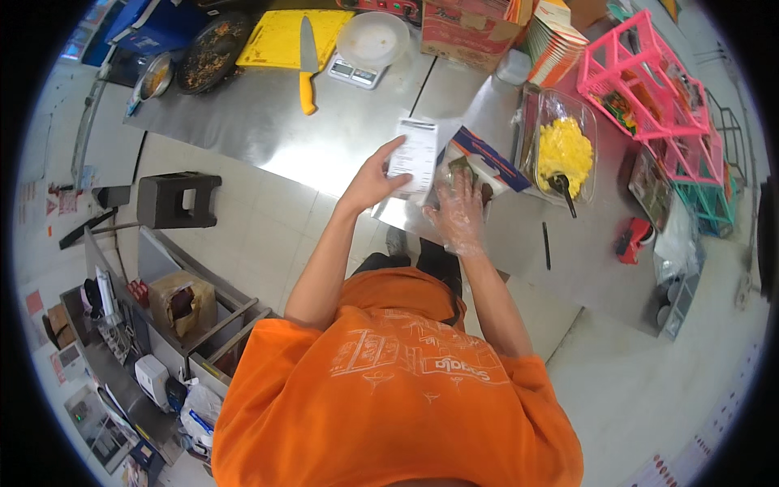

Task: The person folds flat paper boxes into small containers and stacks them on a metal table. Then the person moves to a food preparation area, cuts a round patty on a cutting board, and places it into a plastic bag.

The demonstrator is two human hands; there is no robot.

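Observation:
My bare left hand (370, 182) grips a white printed paper slip (415, 150) by its left side, above the steel table (268, 122). To its right, my right hand (456, 211) wears a clear plastic glove. Its fingers are stretched out and lie over a dark green, flat item (462, 165), which I cannot make out fully. Beside those fingertips is a blue, white and orange box (495, 162), set at a slant. What lies under the right palm is hidden.
Right of the box stands a clear tub of yellow food (565, 150) with a black spoon (561, 186). A black pen (546, 245), red tape dispenser (633, 240) and pink baskets (629, 77) are farther right. Far left are a knife (307, 61), yellow board (272, 40) and scale (355, 73).

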